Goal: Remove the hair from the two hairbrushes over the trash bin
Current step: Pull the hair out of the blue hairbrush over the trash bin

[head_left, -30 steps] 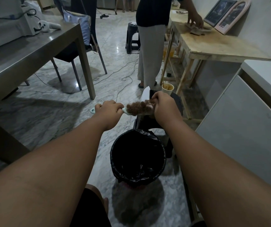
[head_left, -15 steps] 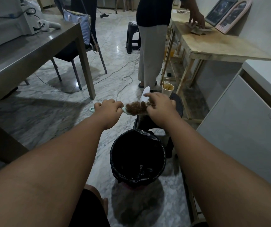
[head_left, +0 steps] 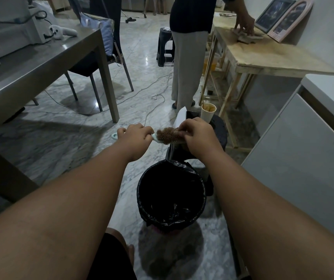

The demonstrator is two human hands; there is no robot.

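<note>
While left hand [head_left: 137, 136] grips the hairbrush [head_left: 169, 139], right hand [head_left: 197, 134] pinches its hair [head_left: 163, 131].

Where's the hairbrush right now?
Head view, centre: the hairbrush is held between left hand, on its handle, and right hand, at its tip, above the trash bin.

Grey-veined marble floor [head_left: 41, 150], bearing a trash bin [head_left: 156, 221] lined in black, a black stool [head_left: 219, 130] just behind it, loose cables [head_left: 158, 98], a chair [head_left: 101, 57] and a small stool [head_left: 165, 51] farther back. On the black stool's top: paper cup [head_left: 207, 114], dark phone [head_left: 192, 114], white sheet [head_left: 180, 116]. On the grey table [head_left: 41, 57] at left: white machine [head_left: 10, 31], pale plush toy [head_left: 61, 32]. On the wooden table [head_left: 273, 55] at right: two framed pictures [head_left: 273, 15] leaning against the wall.
</note>
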